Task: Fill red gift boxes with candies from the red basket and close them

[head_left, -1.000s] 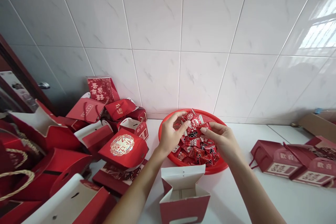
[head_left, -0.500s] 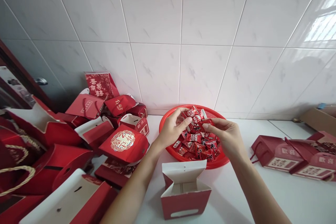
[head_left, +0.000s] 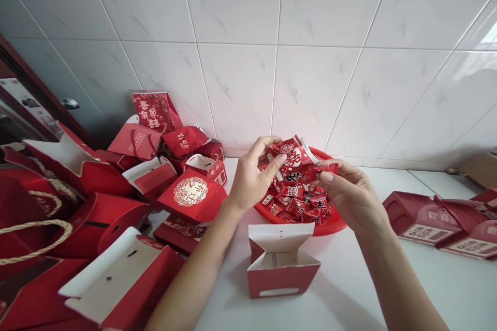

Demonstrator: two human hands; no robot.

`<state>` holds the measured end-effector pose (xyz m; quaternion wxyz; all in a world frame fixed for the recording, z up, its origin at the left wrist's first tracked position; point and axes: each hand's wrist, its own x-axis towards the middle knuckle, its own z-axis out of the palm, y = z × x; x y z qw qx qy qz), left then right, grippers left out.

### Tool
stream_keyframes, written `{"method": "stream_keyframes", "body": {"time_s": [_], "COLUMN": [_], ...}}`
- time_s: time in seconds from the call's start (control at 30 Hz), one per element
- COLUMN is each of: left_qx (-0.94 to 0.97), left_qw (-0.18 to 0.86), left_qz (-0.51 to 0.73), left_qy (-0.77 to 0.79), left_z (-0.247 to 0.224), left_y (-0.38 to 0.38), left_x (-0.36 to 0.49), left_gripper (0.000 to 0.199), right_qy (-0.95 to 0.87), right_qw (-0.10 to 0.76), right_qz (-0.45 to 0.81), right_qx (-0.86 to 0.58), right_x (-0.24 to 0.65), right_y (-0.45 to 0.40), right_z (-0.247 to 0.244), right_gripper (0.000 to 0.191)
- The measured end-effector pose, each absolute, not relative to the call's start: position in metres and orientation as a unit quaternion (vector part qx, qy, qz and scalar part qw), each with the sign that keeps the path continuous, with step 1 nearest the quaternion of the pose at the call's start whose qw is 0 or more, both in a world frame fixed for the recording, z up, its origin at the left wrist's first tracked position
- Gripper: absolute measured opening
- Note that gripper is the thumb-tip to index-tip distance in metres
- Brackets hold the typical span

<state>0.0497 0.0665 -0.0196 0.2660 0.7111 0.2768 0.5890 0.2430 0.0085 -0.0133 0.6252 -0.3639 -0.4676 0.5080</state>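
My left hand (head_left: pixel 254 173) pinches a red wrapped candy packet (head_left: pixel 293 154) with white characters, held above the basket. A smaller red wrapped candy (head_left: pixel 323 170) is between the thumb and fingers of my right hand (head_left: pixel 355 196). Beneath both hands sits a round red plastic basket (head_left: pixel 340 225) with several red wrapped candies (head_left: pixel 301 207) heaped in it. Close in front of the basket, a small red gift box (head_left: pixel 283 279) stands upright, its white-lined top flaps spread. I see bare white bottom through its opening.
Red gift boxes (head_left: pixel 194 194) and bags with rope handles (head_left: pixel 34 238) crowd the left side. More closed red boxes (head_left: pixel 427 222) stand at the right, with a cardboard box (head_left: pixel 481 169) behind. A tiled wall (head_left: pixel 240 93) bounds the white counter (head_left: pixel 341 279) at the back.
Both hands have lifted the candies up from the heap, nearer to me. The packet in my left hand now shows fully. My view has shifted slightly down and left.
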Motion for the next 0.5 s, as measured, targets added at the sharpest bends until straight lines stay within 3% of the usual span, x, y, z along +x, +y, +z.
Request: {"method": "stream_keyframes", "body": {"time_s": [0.17,0.33,0.5], "left_qx": [0.694,0.706,0.683], "left_qw": [0.253,0.256,0.336], "left_qz": [0.623,0.610,0.600], "left_qy": [0.256,0.253,0.249], "left_z": [-0.011,0.002,0.012], "left_y": [0.055,0.037,0.030], "left_x": [0.045,0.040,0.020], "left_gripper": [0.026,0.025,0.036], "right_qy": [-0.522,-0.561,-0.686], "right_qw": [0.577,0.581,0.520], "right_qz": [0.491,0.441,0.336], "right_qx": [-0.392,-0.391,-0.382], "right_x": [0.242,0.237,0.249], "right_y": [0.003,-0.014,-0.036], "right_z": [-0.015,-0.006,0.012], "right_gripper": [0.019,0.011,0.008]}}
